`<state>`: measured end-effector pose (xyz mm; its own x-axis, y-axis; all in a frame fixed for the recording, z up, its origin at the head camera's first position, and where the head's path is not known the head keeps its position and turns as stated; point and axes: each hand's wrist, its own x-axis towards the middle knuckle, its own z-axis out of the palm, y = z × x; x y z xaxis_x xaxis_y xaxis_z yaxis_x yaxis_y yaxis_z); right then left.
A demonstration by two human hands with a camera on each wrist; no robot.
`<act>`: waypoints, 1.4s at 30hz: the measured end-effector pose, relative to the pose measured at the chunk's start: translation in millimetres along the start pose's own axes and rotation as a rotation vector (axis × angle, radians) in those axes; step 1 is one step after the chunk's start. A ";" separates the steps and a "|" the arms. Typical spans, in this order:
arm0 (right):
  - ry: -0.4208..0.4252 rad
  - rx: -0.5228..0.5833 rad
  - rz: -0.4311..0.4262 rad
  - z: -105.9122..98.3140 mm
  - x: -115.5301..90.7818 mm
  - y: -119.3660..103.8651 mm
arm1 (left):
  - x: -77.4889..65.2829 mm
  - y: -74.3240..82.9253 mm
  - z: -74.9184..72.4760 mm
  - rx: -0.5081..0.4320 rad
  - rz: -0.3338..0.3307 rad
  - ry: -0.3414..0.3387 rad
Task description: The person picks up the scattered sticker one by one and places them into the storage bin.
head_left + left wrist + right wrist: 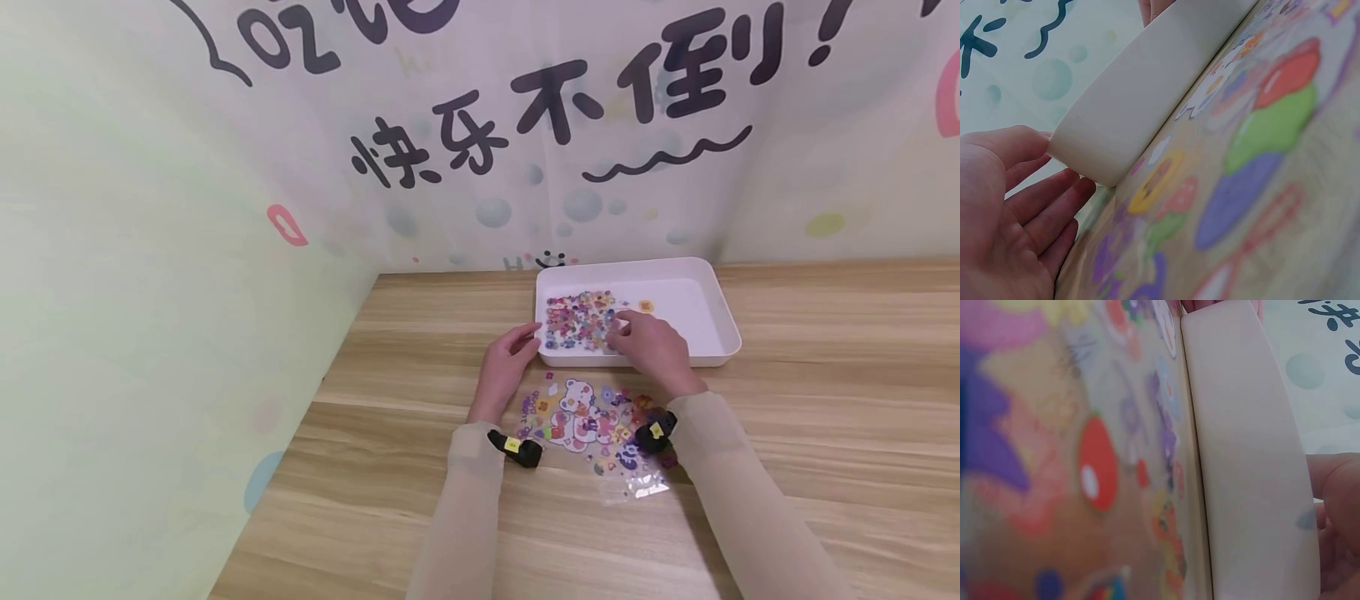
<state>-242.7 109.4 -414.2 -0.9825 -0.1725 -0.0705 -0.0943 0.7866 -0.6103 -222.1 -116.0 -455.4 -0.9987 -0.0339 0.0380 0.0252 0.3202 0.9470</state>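
A rectangular patch of small colourful stickers (pixel 577 321) lies in the left half of a white tray (pixel 708 312). My right hand (pixel 652 343) reaches over the tray's front wall, with its bent fingers and thumb at the patch's right edge. The tray wall hides those fingertips in the right wrist view, so any grip is unclear. At the tray's left front corner is my left hand (pixel 504 373). In the left wrist view its extended fingers (pixel 1054 206) touch the outside of the corner, holding nothing.
A clear plastic bag printed with bears (pixel 577 425) lies flat on the wooden table (pixel 390 375) before the tray, beneath both wrists. One small orange sticker (pixel 646 307) sits apart inside the tray. A printed wall cloth (pixel 480 225) hangs behind the table's back edge.
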 end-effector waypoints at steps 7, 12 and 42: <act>-0.001 -0.007 -0.005 0.0 -1.0 1.6 | 0.2 -0.9 0.0 -0.004 -0.002 0.001; 0.012 -0.017 -0.012 0.1 -1.0 1.6 | 0.5 0.1 -0.7 0.005 -0.009 0.006; 0.056 -0.050 0.013 3.5 2.6 2.6 | 1.2 1.5 0.2 0.030 -0.011 0.019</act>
<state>-245.0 108.9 -418.7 -0.9910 -0.1296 -0.0326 -0.0882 0.8176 -0.5690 -223.2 -115.4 -453.9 -0.9979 -0.0550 0.0337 0.0125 0.3484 0.9373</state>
